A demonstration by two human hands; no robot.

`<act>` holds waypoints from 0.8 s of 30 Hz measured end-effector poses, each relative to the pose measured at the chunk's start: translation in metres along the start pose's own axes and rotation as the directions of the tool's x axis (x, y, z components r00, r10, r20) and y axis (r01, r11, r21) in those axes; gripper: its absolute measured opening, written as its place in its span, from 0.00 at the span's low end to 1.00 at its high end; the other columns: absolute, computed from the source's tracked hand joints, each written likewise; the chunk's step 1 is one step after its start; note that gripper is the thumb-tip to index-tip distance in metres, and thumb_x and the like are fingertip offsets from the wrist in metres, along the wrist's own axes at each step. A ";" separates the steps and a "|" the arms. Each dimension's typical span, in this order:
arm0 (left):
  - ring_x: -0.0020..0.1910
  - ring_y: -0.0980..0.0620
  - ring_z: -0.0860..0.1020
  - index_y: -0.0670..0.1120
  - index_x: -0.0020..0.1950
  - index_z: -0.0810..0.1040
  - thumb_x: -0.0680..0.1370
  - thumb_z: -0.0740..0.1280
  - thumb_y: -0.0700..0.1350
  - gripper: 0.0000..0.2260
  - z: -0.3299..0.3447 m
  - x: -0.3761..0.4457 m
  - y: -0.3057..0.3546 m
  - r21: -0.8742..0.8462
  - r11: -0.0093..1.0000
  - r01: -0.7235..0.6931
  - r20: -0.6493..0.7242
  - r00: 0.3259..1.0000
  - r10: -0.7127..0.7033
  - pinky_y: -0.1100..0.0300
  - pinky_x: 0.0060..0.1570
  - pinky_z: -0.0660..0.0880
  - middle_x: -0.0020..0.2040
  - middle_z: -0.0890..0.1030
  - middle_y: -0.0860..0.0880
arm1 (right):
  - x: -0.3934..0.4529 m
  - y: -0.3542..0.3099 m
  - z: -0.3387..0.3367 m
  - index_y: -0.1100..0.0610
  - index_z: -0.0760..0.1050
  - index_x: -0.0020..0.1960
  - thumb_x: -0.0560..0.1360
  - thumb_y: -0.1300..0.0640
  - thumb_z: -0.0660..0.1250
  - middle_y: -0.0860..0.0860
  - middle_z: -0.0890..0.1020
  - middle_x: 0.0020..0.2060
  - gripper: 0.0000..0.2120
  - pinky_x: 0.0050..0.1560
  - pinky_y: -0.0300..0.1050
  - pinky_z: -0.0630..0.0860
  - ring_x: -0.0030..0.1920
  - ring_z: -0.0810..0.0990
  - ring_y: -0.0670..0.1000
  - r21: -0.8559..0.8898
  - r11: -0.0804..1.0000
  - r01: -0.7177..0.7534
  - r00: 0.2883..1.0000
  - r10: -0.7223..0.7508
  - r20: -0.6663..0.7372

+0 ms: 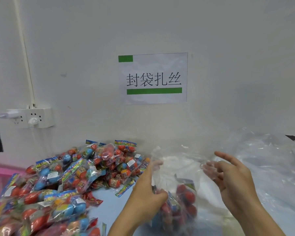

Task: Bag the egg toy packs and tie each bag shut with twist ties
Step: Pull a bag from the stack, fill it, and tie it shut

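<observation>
A clear plastic bag stands in front of me with several red and blue egg toy packs inside it. My left hand grips the bag's left rim, thumb curled over the film. My right hand is at the bag's right rim, fingers spread, some under the film; whether it holds the film I cannot tell. A big heap of loose egg toy packs covers the left of the table. No twist tie is visible.
A pile of clear empty bags lies at the right. The white wall close behind carries a paper sign and a power strip. A pink crate stands at the far left.
</observation>
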State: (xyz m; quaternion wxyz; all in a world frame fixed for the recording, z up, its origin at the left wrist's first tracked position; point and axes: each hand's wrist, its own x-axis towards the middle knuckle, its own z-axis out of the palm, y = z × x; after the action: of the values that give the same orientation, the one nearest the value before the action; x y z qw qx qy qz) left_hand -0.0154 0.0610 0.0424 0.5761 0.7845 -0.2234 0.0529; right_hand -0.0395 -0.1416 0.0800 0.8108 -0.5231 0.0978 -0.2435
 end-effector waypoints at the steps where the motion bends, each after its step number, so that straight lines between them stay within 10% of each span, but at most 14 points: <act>1: 0.28 0.58 0.71 0.66 0.65 0.68 0.73 0.64 0.33 0.31 0.000 0.000 0.000 -0.008 1.000 0.001 -0.002 1.000 -0.001 0.58 0.37 0.76 0.61 0.72 0.63 | 0.001 -0.001 -0.002 0.58 0.77 0.54 0.77 0.74 0.59 0.62 0.83 0.41 0.15 0.32 0.39 0.82 0.33 0.86 0.53 0.040 0.999 -0.002 1.000 0.003 -0.019; 9: 0.55 0.79 0.68 0.79 0.55 0.65 0.71 0.75 0.55 0.25 0.002 0.000 0.003 0.092 0.994 -0.066 -0.060 0.996 0.072 0.81 0.47 0.68 0.58 0.68 0.80 | 0.004 0.004 0.003 0.62 0.77 0.56 0.75 0.75 0.60 0.59 0.86 0.36 0.15 0.36 0.39 0.83 0.39 0.88 0.56 0.196 0.979 -0.048 0.990 0.021 0.136; 14: 0.51 0.57 0.81 0.52 0.51 0.80 0.79 0.70 0.46 0.03 0.003 0.010 0.006 -0.017 0.981 -0.196 -0.341 0.923 0.178 0.61 0.54 0.75 0.48 0.84 0.56 | 0.006 0.010 0.003 0.60 0.80 0.53 0.75 0.73 0.62 0.56 0.83 0.33 0.14 0.34 0.41 0.78 0.30 0.80 0.50 -0.006 1.000 0.017 0.994 -0.016 0.104; 19: 0.44 0.54 0.83 0.48 0.42 0.82 0.79 0.67 0.45 0.07 -0.002 0.010 0.011 -0.170 0.940 -0.294 -0.480 0.858 0.182 0.69 0.43 0.75 0.42 0.85 0.49 | 0.011 0.018 -0.005 0.58 0.82 0.55 0.76 0.72 0.60 0.56 0.86 0.43 0.17 0.45 0.45 0.78 0.44 0.84 0.54 -0.406 0.913 0.028 0.992 0.023 0.122; 24: 0.44 0.50 0.83 0.49 0.42 0.80 0.79 0.65 0.49 0.08 -0.005 0.011 0.009 -0.301 0.925 -0.230 -0.505 0.862 0.050 0.62 0.42 0.79 0.43 0.85 0.49 | -0.006 0.025 0.001 0.37 0.70 0.69 0.64 0.50 0.75 0.40 0.74 0.67 0.36 0.66 0.45 0.73 0.67 0.74 0.47 -0.668 0.716 0.205 0.759 0.315 0.570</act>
State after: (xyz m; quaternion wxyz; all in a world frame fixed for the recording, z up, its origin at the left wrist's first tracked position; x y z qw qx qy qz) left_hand -0.0087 0.0607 0.0555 0.7388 0.6111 -0.1336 0.2509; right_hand -0.0374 -0.1296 0.0574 0.5419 -0.8351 -0.0882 0.0343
